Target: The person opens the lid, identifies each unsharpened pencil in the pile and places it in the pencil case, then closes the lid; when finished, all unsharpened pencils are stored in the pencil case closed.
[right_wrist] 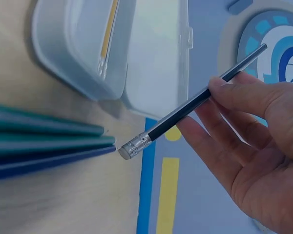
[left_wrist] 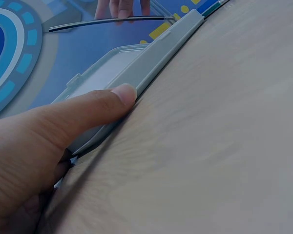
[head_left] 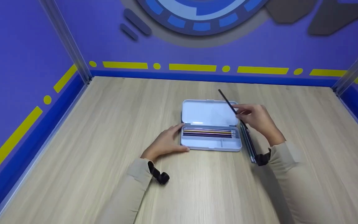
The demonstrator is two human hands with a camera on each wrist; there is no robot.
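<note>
A pale pencil case lies on the table with its hinged lid raised at the back. Several pencils with eraser ends lie in its rear compartment. My left hand holds the case's left end, thumb along the front wall and a finger at the back corner. Above the right end, my right hand pinches a dark pencil between thumb and fingers. That pencil is tilted, and its eraser end points down toward the table in the right wrist view.
Several loose green and blue pencils lie on the table just right of the case, under the right forearm. A small divided compartment sits at the case's front right. Blue printed walls bound the table at the back and sides.
</note>
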